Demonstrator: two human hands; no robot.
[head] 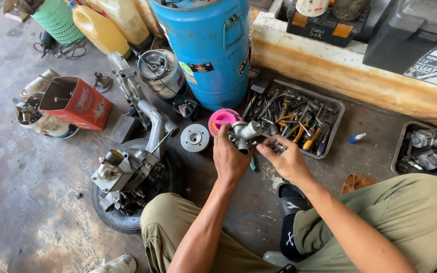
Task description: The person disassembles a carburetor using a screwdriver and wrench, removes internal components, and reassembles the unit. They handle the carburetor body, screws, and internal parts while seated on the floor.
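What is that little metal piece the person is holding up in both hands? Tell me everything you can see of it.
The metal part is a small, dull silver-grey casting, seemingly aluminium, with a short round tube pointing up to the right and a stubbier round body below. It is held above the concrete floor, in front of the tray of hand tools. The left hand grips it from below and behind; the right hand pinches its right side with its fingertips. A pink round spool lies just behind it. Finer details are too small to tell.

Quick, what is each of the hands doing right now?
Left hand: closed around a small grey metal engine part.
Right hand: fingers pinching the same part's side.
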